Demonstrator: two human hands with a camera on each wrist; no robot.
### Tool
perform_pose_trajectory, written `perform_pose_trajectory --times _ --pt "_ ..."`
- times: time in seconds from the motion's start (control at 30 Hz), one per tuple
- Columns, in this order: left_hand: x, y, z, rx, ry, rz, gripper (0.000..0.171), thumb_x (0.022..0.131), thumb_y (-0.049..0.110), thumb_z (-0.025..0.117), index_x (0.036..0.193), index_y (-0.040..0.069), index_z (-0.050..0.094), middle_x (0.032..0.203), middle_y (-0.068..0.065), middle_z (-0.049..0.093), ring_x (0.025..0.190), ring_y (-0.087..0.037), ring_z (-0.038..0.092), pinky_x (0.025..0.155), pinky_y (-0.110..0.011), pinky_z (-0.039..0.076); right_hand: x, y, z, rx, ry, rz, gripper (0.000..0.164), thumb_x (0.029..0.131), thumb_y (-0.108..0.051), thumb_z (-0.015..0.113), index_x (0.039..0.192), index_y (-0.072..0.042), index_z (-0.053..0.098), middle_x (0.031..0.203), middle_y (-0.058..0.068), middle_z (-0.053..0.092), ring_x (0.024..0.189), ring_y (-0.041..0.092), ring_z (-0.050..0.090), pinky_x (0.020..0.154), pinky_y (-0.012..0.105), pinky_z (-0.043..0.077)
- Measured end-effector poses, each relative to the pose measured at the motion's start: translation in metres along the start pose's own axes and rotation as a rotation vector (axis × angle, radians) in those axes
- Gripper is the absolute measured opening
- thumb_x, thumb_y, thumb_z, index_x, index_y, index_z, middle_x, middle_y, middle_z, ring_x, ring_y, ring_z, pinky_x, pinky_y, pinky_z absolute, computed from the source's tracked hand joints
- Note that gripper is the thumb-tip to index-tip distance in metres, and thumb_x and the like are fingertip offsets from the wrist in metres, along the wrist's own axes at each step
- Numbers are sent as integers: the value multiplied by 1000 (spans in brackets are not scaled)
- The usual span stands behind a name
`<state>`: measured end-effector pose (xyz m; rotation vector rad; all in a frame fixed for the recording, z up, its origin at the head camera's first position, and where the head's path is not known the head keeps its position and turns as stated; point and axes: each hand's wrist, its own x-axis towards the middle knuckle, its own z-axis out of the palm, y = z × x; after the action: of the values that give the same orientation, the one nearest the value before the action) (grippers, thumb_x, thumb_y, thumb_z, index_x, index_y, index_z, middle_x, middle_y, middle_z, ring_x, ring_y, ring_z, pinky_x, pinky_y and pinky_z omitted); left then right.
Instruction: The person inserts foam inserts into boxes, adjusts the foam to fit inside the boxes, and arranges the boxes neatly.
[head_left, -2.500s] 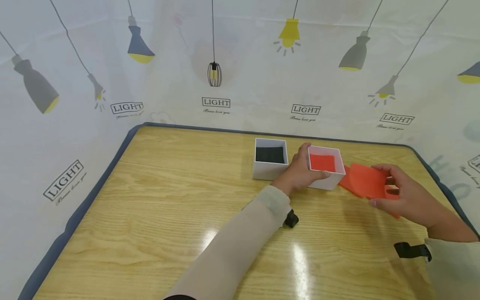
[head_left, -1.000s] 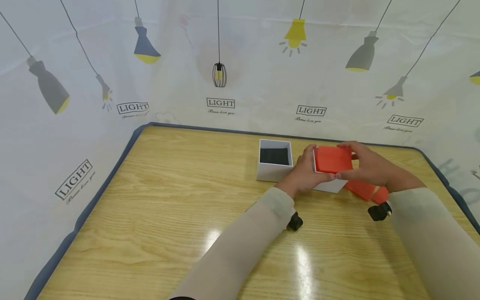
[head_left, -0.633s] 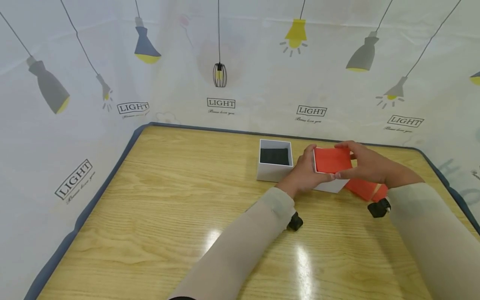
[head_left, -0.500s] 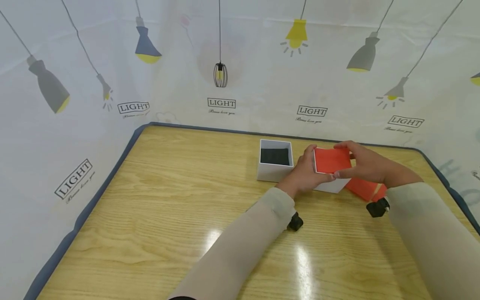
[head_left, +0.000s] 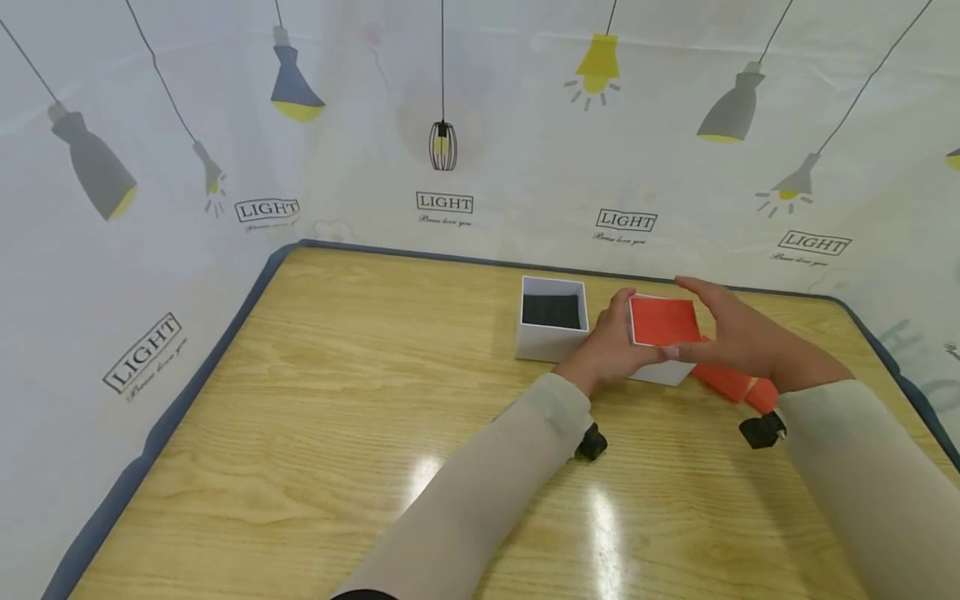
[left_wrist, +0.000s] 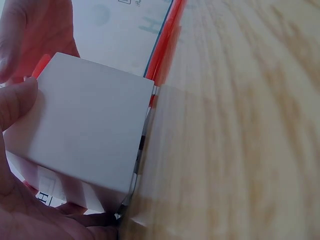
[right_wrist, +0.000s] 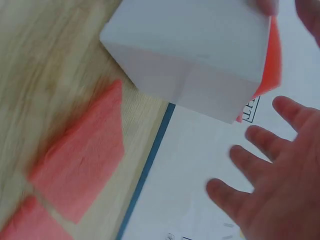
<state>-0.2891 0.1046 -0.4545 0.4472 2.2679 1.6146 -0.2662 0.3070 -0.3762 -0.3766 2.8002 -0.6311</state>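
Observation:
My left hand grips the right-hand white box, fingers along its left side and thumb across the front. In the left wrist view the same white box stands on the table. Red square sheets, cloth or paper, lie near the rim inside it; a red edge pokes out above the rim in the right wrist view. My right hand hovers at the box's right side, its fingers spread and apart from the box. Its thumb is close to my left thumb; whether they touch I cannot tell.
A second white box with black sheets inside stands to the left. More red pieces lie on the wooden table right of the held box. A printed curtain hangs behind the table's back edge.
My right hand brought a red sheet from the right over the box and settled it inside. Its fingers have since spread away from the sheet. My left hand keeps its hold on the box.

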Motion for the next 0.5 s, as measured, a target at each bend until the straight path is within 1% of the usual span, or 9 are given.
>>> perform_pose_trajectory --times 0.1,0.17,0.23,0.3,0.37,0.5 --pt "0 0 0 10 -1 -1 108 85 39 89 166 34 17 150 6 46 129 -11 48 111 -37 47 -10 -5 1 -61 28 -9 112 88 -54 83 169 -11 18 172 24 20 153 52 24 113 77 29" --pt "0 0 0 17 0 1 108 85 37 89 166 33 17 151 7 46 130 -11 47 112 -37 46 -16 -7 4 -106 45 -19 109 87 -55 83 168 -12 23 172 23 22 152 52 26 112 76 32" --pt "0 0 0 25 4 0 107 86 36 89 166 33 17 152 7 46 131 -11 47 111 -37 46 -22 -8 8 -157 61 -50 105 88 -53 84 167 -10 28 171 22 26 152 51 28 111 75 35" --pt "0 1 1 29 9 -3 107 86 35 89 166 32 18 152 7 46 130 -11 47 111 -36 47 -28 -7 12 -207 81 -98 100 88 -48 84 165 -9 34 170 21 30 151 51 31 110 74 38" --pt "0 1 2 25 13 -9 107 86 35 89 166 33 19 151 7 46 129 -11 48 109 -35 47 -32 -6 17 -253 111 -169 94 88 -41 86 161 -5 40 167 22 35 150 51 34 109 73 39" --pt "-1 3 2 13 16 -22 106 85 35 89 165 36 19 151 6 47 128 -11 49 109 -36 47 -38 -1 24 -317 181 -291 82 86 -33 87 153 -2 52 160 23 47 146 49 41 115 70 35"
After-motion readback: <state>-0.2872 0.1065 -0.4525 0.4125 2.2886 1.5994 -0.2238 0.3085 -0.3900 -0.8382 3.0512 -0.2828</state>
